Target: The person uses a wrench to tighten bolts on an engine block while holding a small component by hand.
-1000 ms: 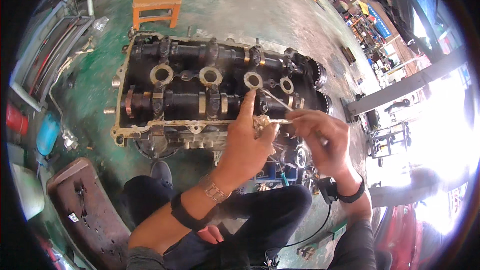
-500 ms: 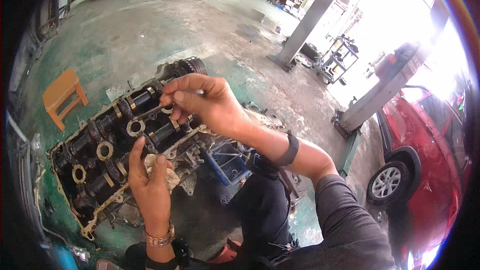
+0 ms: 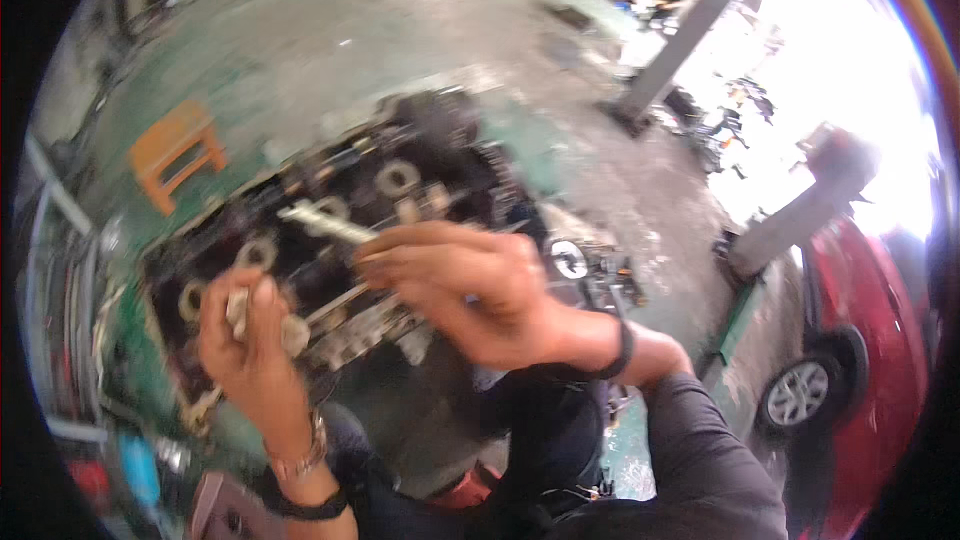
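Observation:
The engine cylinder head (image 3: 440,120), dark inside with pale rings along its middle, lies before me, blurred by motion. My left hand (image 3: 250,350), over its near left part, grips a crumpled pale rag (image 3: 292,335) between thumb and fingers. To the right, my right hand (image 3: 460,285) is closed on a slim, pale metal tool (image 3: 325,223) that points up and left over the rings. The tool's tip is too smeared to tell whether it touches the metal.
An orange stool (image 3: 170,145) stands beyond the engine's left end. Grey lift posts (image 3: 680,40) rise at the right, beside a red car (image 3: 870,340). Blue and red containers (image 3: 140,465) and a brown tray (image 3: 215,510) sit at lower left; a metal rack (image 3: 55,280) runs along the left edge.
My view has swung toward the right. My left hand has shifted left along the engine, its forefinger now curled round the rag. My right hand has moved nearer me, the tool still in it.

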Demonstrator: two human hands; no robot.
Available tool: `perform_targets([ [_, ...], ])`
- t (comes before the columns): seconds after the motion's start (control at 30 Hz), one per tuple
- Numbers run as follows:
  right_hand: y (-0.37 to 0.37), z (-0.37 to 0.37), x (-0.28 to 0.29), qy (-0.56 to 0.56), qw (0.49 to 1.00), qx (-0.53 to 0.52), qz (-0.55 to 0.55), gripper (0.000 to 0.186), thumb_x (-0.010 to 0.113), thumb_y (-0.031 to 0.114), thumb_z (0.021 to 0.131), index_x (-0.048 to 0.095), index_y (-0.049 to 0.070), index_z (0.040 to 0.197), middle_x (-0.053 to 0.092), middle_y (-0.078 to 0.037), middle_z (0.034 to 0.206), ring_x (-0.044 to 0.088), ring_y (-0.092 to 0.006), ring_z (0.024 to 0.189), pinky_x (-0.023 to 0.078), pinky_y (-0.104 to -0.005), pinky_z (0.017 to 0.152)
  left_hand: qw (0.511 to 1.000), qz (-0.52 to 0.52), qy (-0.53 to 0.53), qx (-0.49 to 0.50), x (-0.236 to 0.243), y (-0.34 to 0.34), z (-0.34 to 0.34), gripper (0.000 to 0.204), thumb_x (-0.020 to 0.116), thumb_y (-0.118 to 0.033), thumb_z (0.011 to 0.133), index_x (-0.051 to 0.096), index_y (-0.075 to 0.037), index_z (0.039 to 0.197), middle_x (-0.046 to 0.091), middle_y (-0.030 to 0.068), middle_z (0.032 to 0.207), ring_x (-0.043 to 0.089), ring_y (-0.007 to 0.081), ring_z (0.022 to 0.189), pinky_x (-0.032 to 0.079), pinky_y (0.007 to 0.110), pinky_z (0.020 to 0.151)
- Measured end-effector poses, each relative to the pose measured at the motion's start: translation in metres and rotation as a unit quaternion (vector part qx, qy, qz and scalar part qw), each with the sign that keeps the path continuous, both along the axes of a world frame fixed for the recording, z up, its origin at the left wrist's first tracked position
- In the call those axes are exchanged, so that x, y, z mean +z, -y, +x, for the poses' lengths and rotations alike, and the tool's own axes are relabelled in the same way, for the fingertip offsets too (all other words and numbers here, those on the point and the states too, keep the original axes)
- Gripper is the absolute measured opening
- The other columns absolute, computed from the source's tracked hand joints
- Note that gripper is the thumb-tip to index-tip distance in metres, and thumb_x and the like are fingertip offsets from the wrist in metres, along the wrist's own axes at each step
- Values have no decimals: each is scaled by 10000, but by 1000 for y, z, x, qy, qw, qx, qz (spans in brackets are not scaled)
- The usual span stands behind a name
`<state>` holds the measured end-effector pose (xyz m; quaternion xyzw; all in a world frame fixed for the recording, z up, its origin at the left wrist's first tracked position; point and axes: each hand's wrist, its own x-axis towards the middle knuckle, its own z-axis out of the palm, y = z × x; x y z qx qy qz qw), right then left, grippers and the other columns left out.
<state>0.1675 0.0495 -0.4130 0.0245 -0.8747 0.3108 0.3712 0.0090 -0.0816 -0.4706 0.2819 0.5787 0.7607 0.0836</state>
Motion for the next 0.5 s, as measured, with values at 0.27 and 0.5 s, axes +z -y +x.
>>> perform_targets([
  [0.27, 28, 8, -24, -84, 951, -13, -299, 238, 462, 43, 1010, 576, -74, 1183, 694, -188, 1032, 674, -202, 748, 556, -326, 705, 990, -8, -40, 134, 1, 39, -56, 74, 660, -88, 926, 670, -34, 975, 617, -24, 828, 543, 44, 722, 422, 195, 643],
  [0.5, 34, 2, -46, -72, 994, -12, -76, 194, 509, -98, 878, 650, -90, 1011, 698, -214, 946, 705, -249, 770, 568, -317, 704, 990, -62, -92, 90, -3, 49, -60, 91, 657, -29, 911, 700, -25, 991, 644, -24, 899, 564, 37, 773, 459, 206, 669],
])
